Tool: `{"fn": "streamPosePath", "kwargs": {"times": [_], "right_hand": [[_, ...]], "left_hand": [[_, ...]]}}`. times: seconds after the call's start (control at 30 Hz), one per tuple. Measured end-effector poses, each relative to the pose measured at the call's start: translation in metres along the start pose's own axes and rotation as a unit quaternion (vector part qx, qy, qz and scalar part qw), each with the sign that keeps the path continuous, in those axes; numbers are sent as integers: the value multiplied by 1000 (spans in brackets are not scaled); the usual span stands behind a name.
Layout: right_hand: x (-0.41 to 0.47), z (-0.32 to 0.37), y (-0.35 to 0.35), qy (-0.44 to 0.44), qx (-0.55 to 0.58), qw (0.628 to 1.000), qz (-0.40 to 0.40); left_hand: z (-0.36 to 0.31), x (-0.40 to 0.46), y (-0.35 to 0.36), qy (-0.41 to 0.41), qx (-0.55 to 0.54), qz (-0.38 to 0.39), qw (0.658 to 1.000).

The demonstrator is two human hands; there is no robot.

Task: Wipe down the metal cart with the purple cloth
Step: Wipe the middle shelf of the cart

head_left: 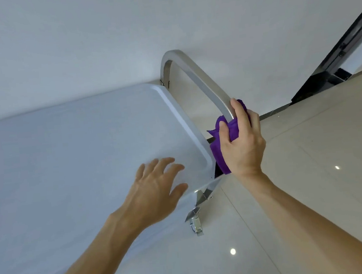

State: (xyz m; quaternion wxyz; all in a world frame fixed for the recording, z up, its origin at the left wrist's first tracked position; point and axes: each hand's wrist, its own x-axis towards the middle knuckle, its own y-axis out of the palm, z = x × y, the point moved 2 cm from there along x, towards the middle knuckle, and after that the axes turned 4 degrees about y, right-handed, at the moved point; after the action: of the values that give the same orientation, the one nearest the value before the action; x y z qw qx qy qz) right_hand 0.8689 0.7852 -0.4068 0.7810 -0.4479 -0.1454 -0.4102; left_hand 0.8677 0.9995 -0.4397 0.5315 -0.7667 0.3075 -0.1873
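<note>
The metal cart (70, 147) fills the left half of the view, its flat top pale and shiny with a raised rim. A bent steel handle (201, 82) arches up at its right end. My right hand (241, 140) grips the purple cloth (218, 155), wrapped around the near end of that handle, with the thumb lying along the bar. My left hand (156, 185) hovers or rests with spread fingers on the cart top near its front right corner; contact is unclear.
A caster with a brake (196, 221) shows under the cart's near corner. Glossy beige floor tiles (312, 179) spread to the right. A white wall (121, 32) stands behind the cart, and a dark door frame (332, 62) at the upper right.
</note>
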Motion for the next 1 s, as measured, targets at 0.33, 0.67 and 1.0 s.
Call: {"fn": "streamPosePath", "kwargs": {"times": [0.33, 0.67, 1.0], "right_hand": [[-38, -46, 25, 43, 186, 977, -96], [-46, -71, 41, -24, 308, 942, -129], [-58, -76, 43, -57, 339, 929, -135]], "left_hand": [[-10, -9, 51, 53, 235, -115, 964], [-6, -13, 64, 54, 323, -191, 925], [-6, -20, 72, 82, 305, -225, 922]]}}
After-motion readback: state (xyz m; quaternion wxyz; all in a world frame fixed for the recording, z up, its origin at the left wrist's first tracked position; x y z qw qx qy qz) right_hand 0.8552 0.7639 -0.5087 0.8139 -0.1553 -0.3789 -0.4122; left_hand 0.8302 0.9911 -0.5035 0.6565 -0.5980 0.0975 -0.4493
